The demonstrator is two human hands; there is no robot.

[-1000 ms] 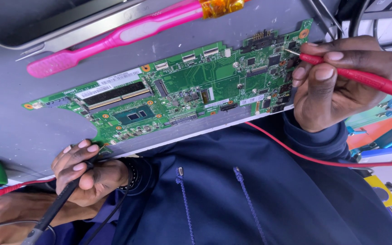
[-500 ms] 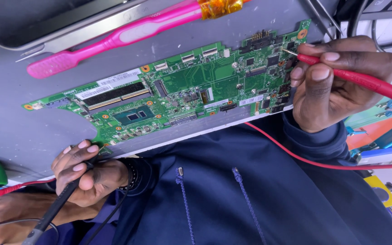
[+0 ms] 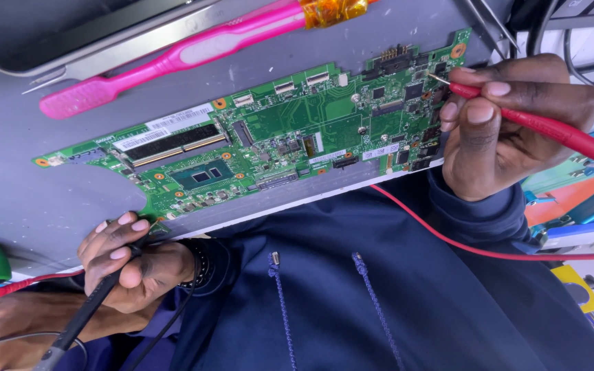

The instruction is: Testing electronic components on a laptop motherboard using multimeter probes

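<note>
The person wears a dark navy hoodie of soft, faintly ribbed cloth. Two braided drawstrings in a brighter blue hang down the chest, and one shows a small metal tip at its upper end. The sleeve at the right hand ends in a snug, folded cuff. Beside the left hand, a dark beaded bracelet circles the wrist, just clear of the pushed-up sleeve

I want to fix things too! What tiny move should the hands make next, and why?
Probably steady the black probe in the left hand against the green circuit board at its near edge: the right hand has the red probe tip on the board's right end.
</note>
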